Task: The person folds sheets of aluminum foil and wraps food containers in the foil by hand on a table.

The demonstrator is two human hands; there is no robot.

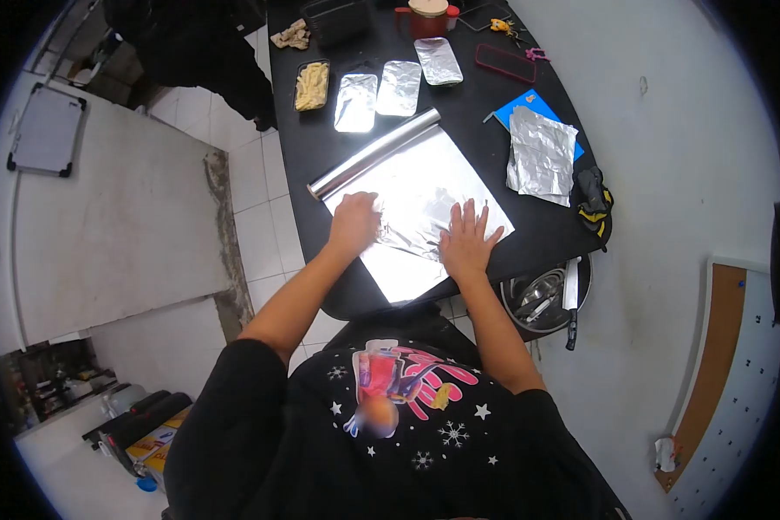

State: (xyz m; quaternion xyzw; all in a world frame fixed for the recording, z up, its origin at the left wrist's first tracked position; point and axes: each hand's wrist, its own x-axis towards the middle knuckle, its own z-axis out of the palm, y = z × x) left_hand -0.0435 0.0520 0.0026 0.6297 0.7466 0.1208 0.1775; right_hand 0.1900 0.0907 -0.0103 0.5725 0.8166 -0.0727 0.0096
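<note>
A wide sheet of aluminum foil (425, 169) lies unrolled across the black table, still joined to its roll (377, 154) at the far side. Between my hands the foil is wrinkled, and a smoother flap (403, 276) shows below, toward the table's near edge. My left hand (355, 224) is closed at the sheet's left part, its fingertips curled under and slightly blurred at the foil. With fingers spread, my right hand (466, 241) presses flat on the right part of the foil.
Several foil-covered trays (355, 102) and an uncovered tray of pale food (312, 85) stand beyond the roll. Cut foil sheets (542, 156) lie on a blue object at right, near dark gloves (593, 201). A knife (571, 295) rests across a pot below. Another person (186, 52) stands at upper left.
</note>
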